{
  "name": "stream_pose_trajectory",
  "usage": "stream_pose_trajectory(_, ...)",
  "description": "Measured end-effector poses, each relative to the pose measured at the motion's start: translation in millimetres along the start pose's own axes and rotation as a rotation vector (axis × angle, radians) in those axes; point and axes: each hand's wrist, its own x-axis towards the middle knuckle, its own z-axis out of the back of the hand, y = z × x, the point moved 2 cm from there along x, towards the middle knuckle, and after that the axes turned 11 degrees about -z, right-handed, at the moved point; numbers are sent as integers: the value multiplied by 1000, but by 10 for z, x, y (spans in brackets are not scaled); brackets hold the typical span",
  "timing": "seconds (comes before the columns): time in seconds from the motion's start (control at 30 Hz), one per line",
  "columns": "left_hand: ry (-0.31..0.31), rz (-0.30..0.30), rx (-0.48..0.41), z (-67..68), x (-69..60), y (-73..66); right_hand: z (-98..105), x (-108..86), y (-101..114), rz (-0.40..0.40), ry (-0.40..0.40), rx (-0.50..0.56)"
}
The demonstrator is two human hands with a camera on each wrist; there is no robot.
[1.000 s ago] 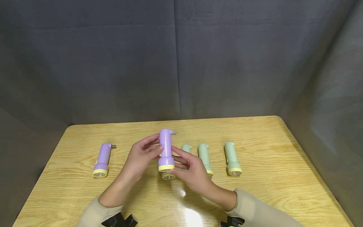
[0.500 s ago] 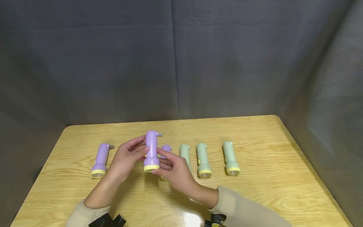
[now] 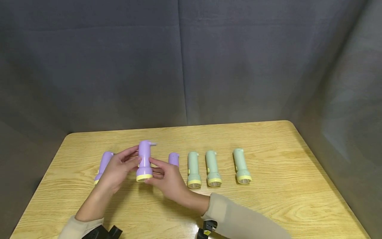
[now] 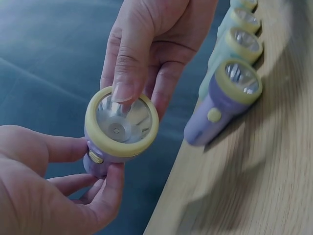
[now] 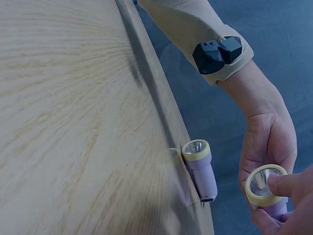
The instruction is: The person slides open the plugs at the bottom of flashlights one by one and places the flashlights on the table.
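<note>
From above the near side of the table (image 3: 298, 192), the head view looks forward and down, the farthest of the three, reaching the dark gray curtain (image 3: 119, 66) behind. The left-wrist view looks closely onto the lens (image 4: 119, 129) of a purple flashlight (image 3: 145, 152); the right-wrist view, tilted, faces across to the left sleeve (image 5: 188, 29). All three share that flashlight with the left grip (image 3: 115, 171) and right grip (image 3: 170, 181).

Held purple flashlight (image 3: 144, 157): smooth plastic body with a soft sheen, smooth yellow plastic bezel (image 4: 117, 147), mirror-bright reflector (image 4: 140, 121), metal-looking prong (image 3: 153, 144). Other purple flashlights (image 3: 173, 159) and green flashlights (image 3: 193, 166): smooth plastic likewise, with shiny lamp faces (image 4: 240, 76). Worktop (image 3: 283, 202): wood-grained, smooth, glossy under the light; backdrop (image 3: 125, 76): matt dark-grey cloth, lightly creased; sleeves (image 3: 241, 214): matt beige cloth; wrist camera (image 5: 208, 58): black plastic, low sheen.
</note>
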Motion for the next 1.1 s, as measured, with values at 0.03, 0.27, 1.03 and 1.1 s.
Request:
stream_pose_trajectory(0.03, 3, 5, 5, 22, 5, 12, -22, 22, -11, -4, -3, -6)
stream_pose_trajectory(0.27, -6, 38, 35, 143, 32, 124, -182, 164, -100, 4, -31, -37)
stream_pose_trajectory(1.03, -200, 162, 48, 152, -83, 545, -565, 428, -461, -75, -119, -149)
stream_pose_trajectory(1.1, -198, 170, 49, 151, -87, 553, -575, 432, -474, -78, -118, -154)
